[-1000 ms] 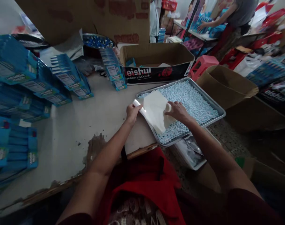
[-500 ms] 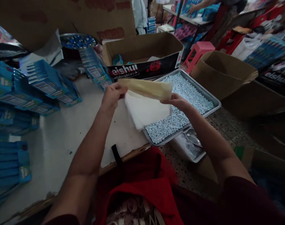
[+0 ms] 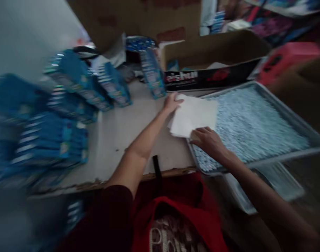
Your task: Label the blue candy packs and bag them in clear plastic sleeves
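Observation:
A stack of thin white sheets (image 3: 192,113) lies partly on the table and partly over the left end of a metal tray (image 3: 278,105). Small pale-blue pieces (image 3: 254,126), like wrapped candies or tablets, fill the tray. At the stack's upper left corner, my left hand (image 3: 172,103) is closed on the sheets with its thumb on top. My right hand (image 3: 208,140) has its fingers curled together at the lower right corner, gripping the sheets' edge. Motion blur hides how many sheets each hand holds.
Blue display boxes (image 3: 48,140) stand piled on the left of the table (image 3: 128,131). Behind the sheets is an open carton (image 3: 244,75), with a bowl of blue-wrapped pieces (image 3: 140,43) to its left. A pink stool (image 3: 291,57) stands right, a plastic bin (image 3: 283,182) below the tray.
My hands have lowered the yellowish sheet they held stretched above the stack; the top now lies flat. My right hand moved to the near corner. The view turned left.

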`<state>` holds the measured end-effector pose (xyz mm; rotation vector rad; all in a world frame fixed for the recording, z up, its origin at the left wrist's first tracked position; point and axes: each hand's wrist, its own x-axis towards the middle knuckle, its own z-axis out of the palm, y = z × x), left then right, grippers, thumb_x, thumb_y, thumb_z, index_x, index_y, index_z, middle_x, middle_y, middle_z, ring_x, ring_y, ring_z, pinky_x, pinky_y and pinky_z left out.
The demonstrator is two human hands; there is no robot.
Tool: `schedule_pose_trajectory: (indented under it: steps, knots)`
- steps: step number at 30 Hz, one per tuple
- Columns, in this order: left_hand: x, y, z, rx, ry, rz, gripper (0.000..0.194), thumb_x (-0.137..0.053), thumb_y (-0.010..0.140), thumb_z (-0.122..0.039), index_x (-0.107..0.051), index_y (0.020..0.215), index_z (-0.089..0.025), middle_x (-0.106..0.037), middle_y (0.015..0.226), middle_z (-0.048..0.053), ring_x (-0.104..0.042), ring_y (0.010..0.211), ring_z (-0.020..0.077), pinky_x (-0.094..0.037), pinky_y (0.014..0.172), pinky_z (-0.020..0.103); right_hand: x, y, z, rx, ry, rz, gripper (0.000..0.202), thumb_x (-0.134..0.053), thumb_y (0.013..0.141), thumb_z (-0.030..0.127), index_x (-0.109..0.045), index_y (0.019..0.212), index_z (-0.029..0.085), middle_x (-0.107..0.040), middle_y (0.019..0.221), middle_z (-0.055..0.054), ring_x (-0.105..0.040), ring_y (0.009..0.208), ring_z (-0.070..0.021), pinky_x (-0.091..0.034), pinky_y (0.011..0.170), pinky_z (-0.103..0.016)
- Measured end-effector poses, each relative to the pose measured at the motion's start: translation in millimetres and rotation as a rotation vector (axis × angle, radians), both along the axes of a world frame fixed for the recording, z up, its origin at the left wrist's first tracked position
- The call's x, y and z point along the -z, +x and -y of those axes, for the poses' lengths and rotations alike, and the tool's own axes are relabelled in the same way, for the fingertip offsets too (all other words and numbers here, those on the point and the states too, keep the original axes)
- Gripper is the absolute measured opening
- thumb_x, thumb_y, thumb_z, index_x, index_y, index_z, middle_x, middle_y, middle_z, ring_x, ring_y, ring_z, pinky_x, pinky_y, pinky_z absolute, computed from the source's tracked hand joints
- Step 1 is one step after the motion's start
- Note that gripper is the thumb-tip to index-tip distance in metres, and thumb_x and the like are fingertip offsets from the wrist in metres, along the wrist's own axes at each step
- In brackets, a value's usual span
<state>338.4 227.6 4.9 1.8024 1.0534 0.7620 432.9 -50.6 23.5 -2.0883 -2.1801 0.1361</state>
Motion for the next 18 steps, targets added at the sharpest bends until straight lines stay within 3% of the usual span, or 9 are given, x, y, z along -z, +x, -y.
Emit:
schedule_pose_trajectory:
  steps: [1,4,7,9,10,13,16,18]
  knots:
    - [2.8,-11.9,0.8,0.002,-0.015,-0.036,0.047,-0.085,0.090,-0.017,-0.073,0.135,-0.013,-0.079,0.109,0.012,-0.075,0.103,0.0259,-0.057,0.098,0.038,5.1,-5.7,1.2,-0.036,0.020,0.081,0.016,-0.063,0.108,0.024,-0.079,0.110,0.019,-0.081,0.109,-0.013,-0.071,0.103,-0.0295,-0.052,0.089,-0.038]
    - [11.3,-73.5,-6.3,-0.070,0.134,-0.049,0.060,-0.088,0.086,-0.019,-0.069,0.143,-0.019,-0.079,0.119,0.011,-0.075,0.103,0.0242,-0.058,0.100,0.037,20.8,-13.6,1.9,-0.147,0.193,0.246,0.029,-0.055,0.103,0.007,-0.078,0.120,0.014,-0.082,0.102,-0.013,-0.072,0.088,-0.0272,-0.054,0.076,-0.036]
    - [15.3,-163.0,-19.8,-0.467,0.241,-0.011,0.052,-0.079,0.088,-0.011,-0.067,0.137,-0.022,-0.077,0.118,0.010,-0.073,0.110,0.0234,-0.057,0.106,0.038,27.2,-13.6,4.5,-0.293,0.333,0.242,0.050,-0.054,0.096,0.000,-0.068,0.143,0.010,-0.083,0.117,-0.015,-0.076,0.093,-0.0259,-0.059,0.073,-0.033]
    - [16.4,-214.5,-35.2,-0.759,0.210,0.020,0.049,-0.075,0.090,-0.011,-0.063,0.136,-0.021,-0.075,0.122,0.012,-0.072,0.115,0.0236,-0.055,0.110,0.038,26.9,-11.0,7.6,-0.325,0.348,0.201,0.060,-0.052,0.092,-0.002,-0.062,0.150,0.010,-0.083,0.124,-0.015,-0.079,0.100,-0.0263,-0.063,0.075,-0.032]
    - [16.7,-231.9,-45.7,-0.841,0.176,0.024,0.053,-0.078,0.089,-0.012,-0.060,0.138,-0.020,-0.074,0.128,0.013,-0.071,0.120,0.0247,-0.054,0.112,0.039,26.4,-9.0,9.0,-0.319,0.338,0.177,0.060,-0.051,0.091,-0.003,-0.063,0.148,0.010,-0.084,0.123,-0.014,-0.080,0.102,-0.0263,-0.064,0.076,-0.032]
    - [14.5,-244.7,-84.6,-0.912,0.080,0.015,0.089,-0.094,0.077,-0.016,-0.048,0.153,-0.017,-0.063,0.154,0.022,-0.062,0.145,0.0312,-0.045,0.124,0.042,24.9,-2.3,10.4,-0.220,0.277,0.082,0.050,-0.047,0.091,0.000,-0.076,0.127,0.020,-0.088,0.107,-0.009,-0.084,0.092,-0.0252,-0.066,0.073,-0.033]
    - [3.6,-220.4,-122.1,-0.943,0.179,0.031,0.122,-0.102,0.069,-0.021,-0.029,0.167,-0.012,-0.042,0.173,0.030,-0.041,0.165,0.0338,-0.033,0.133,0.041,20.9,0.3,7.9,0.003,0.177,-0.043,0.039,-0.048,0.099,0.022,-0.084,0.106,0.034,-0.088,0.101,-0.007,-0.086,0.086,-0.0297,-0.064,0.066,-0.039]
    - [-7.3,-203.7,-140.6,-0.987,0.262,0.033,0.132,-0.102,0.072,-0.026,-0.017,0.172,-0.009,-0.036,0.176,0.032,-0.035,0.168,0.0345,-0.031,0.133,0.041,16.9,-0.3,4.0,0.167,0.120,-0.182,0.033,-0.052,0.100,0.042,-0.085,0.095,0.040,-0.088,0.100,-0.008,-0.085,0.089,-0.0355,-0.063,0.067,-0.046]
